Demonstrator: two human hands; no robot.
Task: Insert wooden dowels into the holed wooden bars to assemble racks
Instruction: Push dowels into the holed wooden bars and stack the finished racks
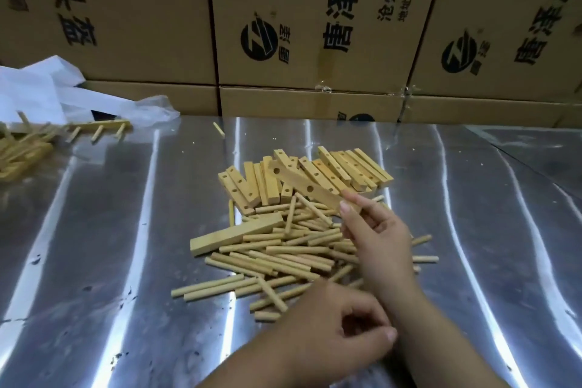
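A holed wooden bar (307, 187) is lifted at a slant over the pile, and my right hand (374, 239) pinches its near end between thumb and fingers. Behind it lies a heap of more holed bars (349, 167). Loose wooden dowels (283, 250) are scattered in front of the heap, with one plain-faced bar (234, 235) lying flat among them. My left hand (340, 334) hovers near the dowels at the front edge of the pile, its fingers loosely curled with nothing visible in them.
The work surface is a shiny metal table (110, 261). Assembled racks (97, 129) with dowels sticking out lie at the far left beside a white plastic bag (41, 88). One stray dowel (219, 129) lies at the back. Printed cardboard boxes (299, 25) wall off the rear.
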